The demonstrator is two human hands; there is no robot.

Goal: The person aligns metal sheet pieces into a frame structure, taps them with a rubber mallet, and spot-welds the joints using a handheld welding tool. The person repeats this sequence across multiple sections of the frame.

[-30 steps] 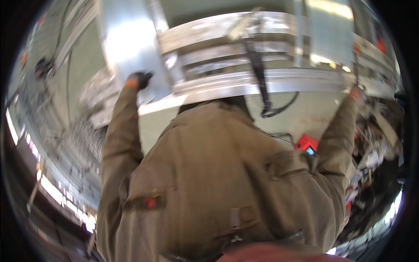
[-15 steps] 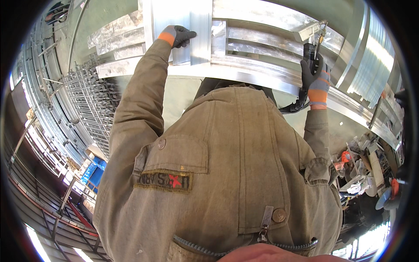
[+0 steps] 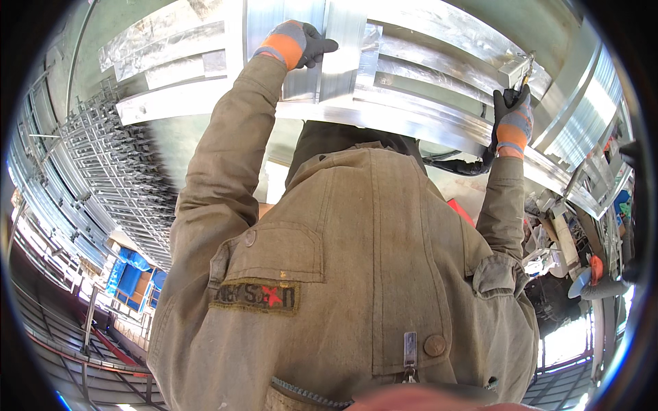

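1. At twelve o'clock, a shade left, the left hand (image 3: 293,45), gloved in grey, orange and black, rests over a ribbed metal panel (image 3: 300,85). Its fingers are curled; I can't tell whether they pinch an edge or only press down.
2. The panel lies across a slatted metal frame, its near end at the front rail (image 3: 329,111).
3. Out at two o'clock the right hand (image 3: 514,122) is at a slim tool (image 3: 527,77), perhaps a torch, though glare and distance make that unsure. Thumb and fingers stand apart around it; whether they grip firmly I can't tell.
4. A short square metal piece (image 3: 514,70) sits just beyond that hand, and a black cable (image 3: 459,166) trails inward from the wrist.
5. Farther out at two lies a second ribbed panel (image 3: 595,96).
6. To do this well, I'd keep the left palm flat and steady, fingertips off the thin edges, with the cable slack and clear of the rail and the right wrist straight.
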